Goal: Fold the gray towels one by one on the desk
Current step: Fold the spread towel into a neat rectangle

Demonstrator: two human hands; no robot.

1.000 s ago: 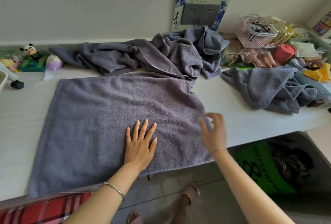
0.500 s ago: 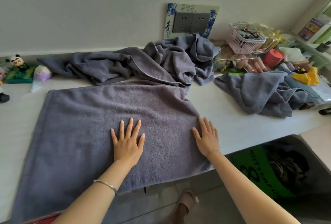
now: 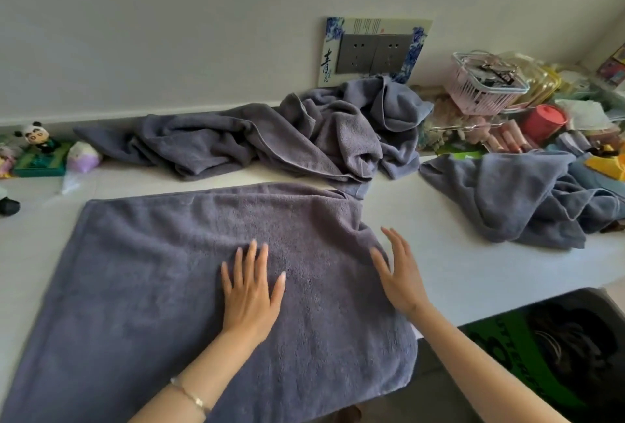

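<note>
A gray towel lies spread flat on the white desk, its near edge hanging over the front. My left hand presses flat on the towel's middle, fingers straight. My right hand rests with straight fingers on the towel's right edge. A crumpled gray towel is heaped along the wall behind. Another crumpled gray towel lies at the right.
Small toys, a panda figure among them, stand at the back left. A pink basket, a red cup and other clutter fill the back right. A socket panel is on the wall. A dark bin with a green bag sits below the desk's right.
My right hand came down from a raised, curled pose onto the towel's right edge and slid along it. My left hand stayed pressed flat on the towel.
</note>
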